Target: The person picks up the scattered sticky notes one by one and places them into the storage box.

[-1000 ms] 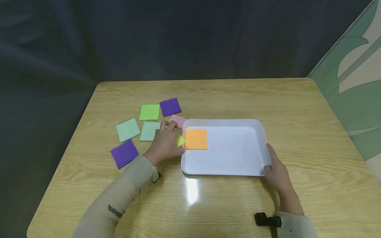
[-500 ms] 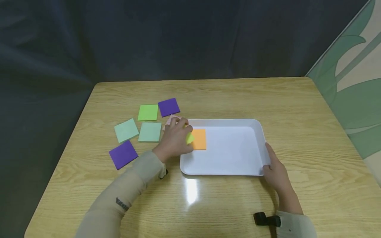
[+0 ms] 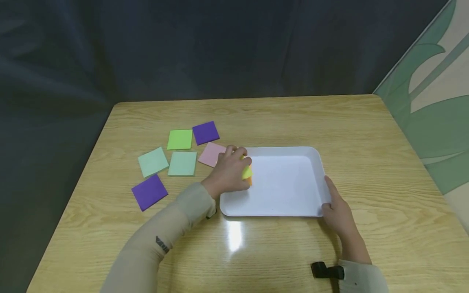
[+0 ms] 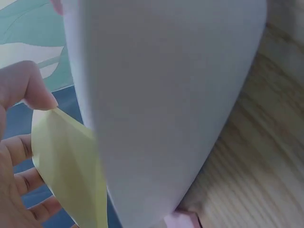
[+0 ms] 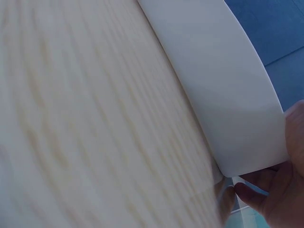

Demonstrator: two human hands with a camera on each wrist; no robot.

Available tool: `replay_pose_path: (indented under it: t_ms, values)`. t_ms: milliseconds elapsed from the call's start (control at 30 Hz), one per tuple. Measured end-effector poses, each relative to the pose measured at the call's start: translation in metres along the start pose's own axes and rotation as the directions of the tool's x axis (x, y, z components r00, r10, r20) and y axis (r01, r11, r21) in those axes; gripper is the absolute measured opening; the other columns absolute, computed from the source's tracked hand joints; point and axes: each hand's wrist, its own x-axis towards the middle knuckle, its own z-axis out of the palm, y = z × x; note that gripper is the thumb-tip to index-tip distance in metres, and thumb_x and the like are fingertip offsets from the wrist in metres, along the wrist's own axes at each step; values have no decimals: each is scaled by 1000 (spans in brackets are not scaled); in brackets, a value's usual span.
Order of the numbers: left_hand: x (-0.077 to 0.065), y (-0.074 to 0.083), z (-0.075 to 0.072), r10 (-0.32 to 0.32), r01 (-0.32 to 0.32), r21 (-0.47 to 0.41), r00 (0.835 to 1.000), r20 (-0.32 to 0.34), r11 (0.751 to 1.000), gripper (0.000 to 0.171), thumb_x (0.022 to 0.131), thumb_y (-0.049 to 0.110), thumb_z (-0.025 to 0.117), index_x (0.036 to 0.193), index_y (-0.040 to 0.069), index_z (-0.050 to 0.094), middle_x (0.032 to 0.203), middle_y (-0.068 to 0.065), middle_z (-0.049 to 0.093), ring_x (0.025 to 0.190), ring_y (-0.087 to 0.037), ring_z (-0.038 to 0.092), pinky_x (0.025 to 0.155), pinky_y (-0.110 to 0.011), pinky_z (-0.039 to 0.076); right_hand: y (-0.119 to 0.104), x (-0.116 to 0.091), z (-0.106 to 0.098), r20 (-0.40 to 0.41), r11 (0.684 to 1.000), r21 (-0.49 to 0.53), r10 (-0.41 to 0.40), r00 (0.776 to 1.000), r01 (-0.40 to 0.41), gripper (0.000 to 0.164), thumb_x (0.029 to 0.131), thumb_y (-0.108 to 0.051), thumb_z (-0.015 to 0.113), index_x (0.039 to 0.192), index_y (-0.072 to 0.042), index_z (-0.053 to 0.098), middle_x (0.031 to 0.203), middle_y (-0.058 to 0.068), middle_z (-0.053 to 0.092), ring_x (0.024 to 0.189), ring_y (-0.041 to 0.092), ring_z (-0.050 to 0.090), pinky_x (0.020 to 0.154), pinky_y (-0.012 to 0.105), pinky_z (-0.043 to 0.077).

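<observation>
My left hand (image 3: 228,171) is over the left part of the white tray (image 3: 286,203). It pinches a yellow sticky note (image 4: 66,161) between thumb and fingers, and the note bows in the left wrist view. Beneath it lies an orange sticky note (image 3: 250,180) in the tray, mostly covered by the hand in the head view. My right hand (image 3: 338,213) grips the tray's right end near the front corner. In the right wrist view, its fingers (image 5: 251,194) curl at the tray's lower corner.
Left of the tray lie a pink note (image 3: 211,154), two mint notes (image 3: 182,164), a lime green note (image 3: 180,139) and two purple notes (image 3: 150,192). A dark curtain (image 3: 205,49) hangs behind the wooden table (image 3: 278,248).
My left hand has moved right with the yellow sticky note, from the tray's left rim to above the orange note, uncovering more of the pink one. My right hand keeps its grip on the tray.
</observation>
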Motion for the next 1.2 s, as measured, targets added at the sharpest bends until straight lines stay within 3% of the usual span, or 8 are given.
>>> replay_pose_path:
  t_ms: [133,433,833,1200]
  values:
    - [5,1,7,45,-45,4,999,25,999,34,62,27,61,94,15,57,115,-6,45,109,-30,32,77,-47,40,0,0,1,-3,1000,-2,3,1000,-3,74,76,9,30,139,-16,0,139,32,14,122,46,17,91,63,28]
    - [11,-2,21,107,-117,55,982,155,992,38,63,28,62,99,15,56,116,-7,43,110,-30,31,78,-44,41,0,1,2,-3,1000,-12,-1,1000,1,74,76,9,31,139,-15,1,139,32,14,123,46,16,94,63,25]
    - [18,-11,34,142,-155,50,969,201,987,40,60,27,60,98,15,54,116,-7,43,109,-29,31,77,-42,41,1,0,3,-9,1000,-19,-1,1000,1,73,77,9,30,139,-14,1,138,34,15,122,46,17,92,62,28]
    - [22,-16,34,151,-158,5,953,261,987,43,61,28,62,101,16,53,121,-9,42,113,-30,30,82,-45,38,1,1,2,-20,1000,-25,-6,1000,5,73,77,9,30,139,-14,1,138,33,15,122,46,18,91,62,29]
